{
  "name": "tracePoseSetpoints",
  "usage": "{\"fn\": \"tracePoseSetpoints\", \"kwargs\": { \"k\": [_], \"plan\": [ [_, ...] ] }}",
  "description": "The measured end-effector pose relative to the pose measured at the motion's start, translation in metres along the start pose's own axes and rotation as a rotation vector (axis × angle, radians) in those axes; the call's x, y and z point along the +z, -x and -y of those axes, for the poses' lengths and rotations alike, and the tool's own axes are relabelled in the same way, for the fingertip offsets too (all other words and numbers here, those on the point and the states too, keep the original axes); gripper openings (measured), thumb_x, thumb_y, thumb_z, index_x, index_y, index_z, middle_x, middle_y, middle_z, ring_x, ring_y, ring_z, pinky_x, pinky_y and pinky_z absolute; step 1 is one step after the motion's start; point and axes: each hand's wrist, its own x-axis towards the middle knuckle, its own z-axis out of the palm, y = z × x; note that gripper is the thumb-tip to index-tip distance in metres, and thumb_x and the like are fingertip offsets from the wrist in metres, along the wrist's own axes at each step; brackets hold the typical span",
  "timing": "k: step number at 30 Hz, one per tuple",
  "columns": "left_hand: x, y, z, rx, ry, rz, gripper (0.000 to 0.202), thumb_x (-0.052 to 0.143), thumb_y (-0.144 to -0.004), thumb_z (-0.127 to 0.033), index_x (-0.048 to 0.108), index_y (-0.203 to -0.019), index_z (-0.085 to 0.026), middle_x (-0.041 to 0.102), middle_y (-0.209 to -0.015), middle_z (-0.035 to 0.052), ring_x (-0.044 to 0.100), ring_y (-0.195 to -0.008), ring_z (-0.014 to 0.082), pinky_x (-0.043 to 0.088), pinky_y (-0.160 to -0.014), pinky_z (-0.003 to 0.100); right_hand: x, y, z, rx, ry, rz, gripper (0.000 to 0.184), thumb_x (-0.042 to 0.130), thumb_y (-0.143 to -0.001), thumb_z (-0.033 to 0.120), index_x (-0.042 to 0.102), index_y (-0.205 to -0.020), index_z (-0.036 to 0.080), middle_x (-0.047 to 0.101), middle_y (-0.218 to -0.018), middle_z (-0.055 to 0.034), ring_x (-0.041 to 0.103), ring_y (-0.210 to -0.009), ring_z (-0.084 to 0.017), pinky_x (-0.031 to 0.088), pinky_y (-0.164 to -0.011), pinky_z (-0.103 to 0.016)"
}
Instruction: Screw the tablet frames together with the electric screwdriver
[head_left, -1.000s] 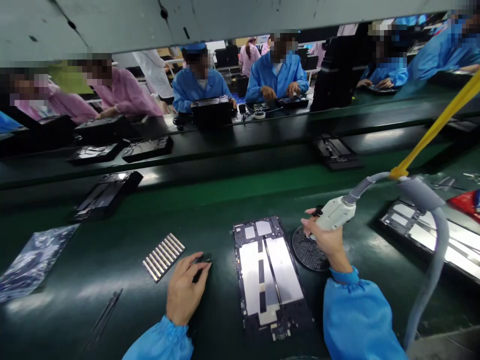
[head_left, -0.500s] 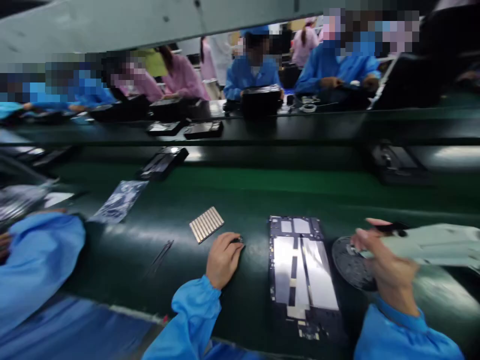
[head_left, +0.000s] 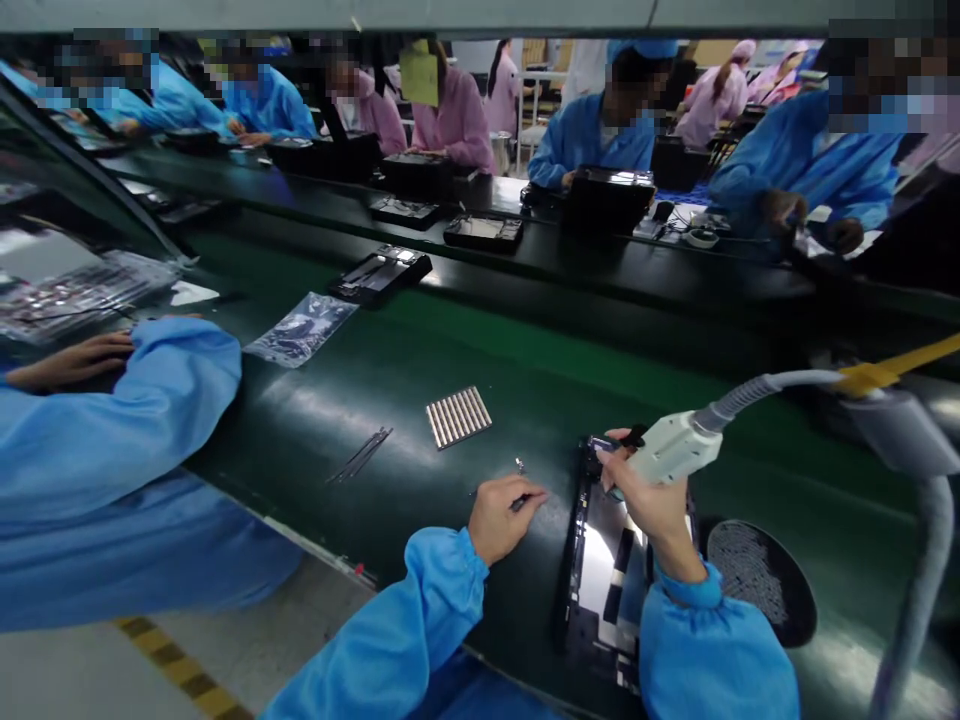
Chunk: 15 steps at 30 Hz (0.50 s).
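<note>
My right hand [head_left: 656, 510] is wrapped round a pale electric screwdriver [head_left: 679, 447], whose tip end is over the top of an opened tablet [head_left: 596, 545]. Silvery battery panels show inside the tablet; my hand and sleeve cover its right part. My left hand [head_left: 499, 520] rests on the bench left of the tablet, fingers pinched round a small dark piece I cannot make out. A tiny metal part [head_left: 520, 466] lies just beyond those fingers. To the right of the tablet sits a round black dish [head_left: 802, 610] filled with small screws.
A ribbed light block [head_left: 459, 417], thin dark tweezers-like tools [head_left: 361, 455] and a clear plastic bag [head_left: 304, 328] lie on the green bench. A grey flexible hose [head_left: 919, 590] rises at right. At left is a co-worker's sleeve [head_left: 165, 400]; other people sit opposite.
My right hand has brought the screwdriver from the screw dish leftward to the top of the tablet. My left hand still pinches its piece. The view has shifted and tilted.
</note>
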Motion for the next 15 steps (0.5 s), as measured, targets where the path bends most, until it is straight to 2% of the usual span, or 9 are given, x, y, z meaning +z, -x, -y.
{"fn": "tracePoseSetpoints", "kwargs": {
  "k": [4, 7, 11, 15],
  "plan": [
    [0.001, 0.000, -0.001, -0.032, 0.097, -0.080, 0.008, 0.066, -0.073, -0.011, 0.069, -0.070, -0.018, 0.077, -0.083, 0.0056, 0.073, -0.074, 0.0166, 0.060, -0.074, 0.027, -0.003, 0.003, 0.001, -0.025, 0.020, -0.006, 0.020, 0.072, -0.073, 0.028, 0.060, -0.087, 0.018, 0.054, -0.045, 0.0062, 0.052, -0.041, -0.013, 0.047, -0.050, -0.030],
    [0.002, 0.001, -0.002, -0.046, 0.123, -0.068, 0.011, 0.063, -0.072, -0.009, 0.068, -0.069, -0.019, 0.076, -0.077, 0.0028, 0.073, -0.071, 0.0159, 0.060, -0.074, 0.028, -0.004, 0.003, 0.004, -0.040, -0.014, -0.039, 0.022, 0.072, -0.074, 0.026, 0.060, -0.090, 0.018, 0.055, -0.047, 0.0063, 0.053, -0.042, -0.014, 0.046, -0.050, -0.030],
    [-0.001, -0.001, -0.005, -0.081, 0.055, -0.010, 0.011, 0.062, -0.081, -0.016, 0.073, -0.082, -0.019, 0.076, -0.077, 0.0026, 0.072, -0.069, 0.0150, 0.059, -0.071, 0.026, 0.004, 0.002, 0.005, -0.048, -0.084, -0.036, 0.025, 0.072, -0.075, 0.024, 0.057, -0.094, 0.018, 0.055, -0.047, 0.0075, 0.052, -0.041, -0.014, 0.045, -0.050, -0.031],
    [-0.004, -0.003, -0.008, -0.080, 0.014, -0.002, 0.020, 0.054, -0.090, -0.020, 0.071, -0.098, -0.016, 0.071, -0.072, 0.0044, 0.067, -0.063, 0.0138, 0.056, -0.065, 0.025, 0.013, 0.002, 0.001, -0.034, -0.086, -0.021, 0.025, 0.072, -0.075, 0.025, 0.056, -0.094, 0.018, 0.054, -0.046, 0.0075, 0.053, -0.041, -0.015, 0.045, -0.049, -0.031]
  ]
}}
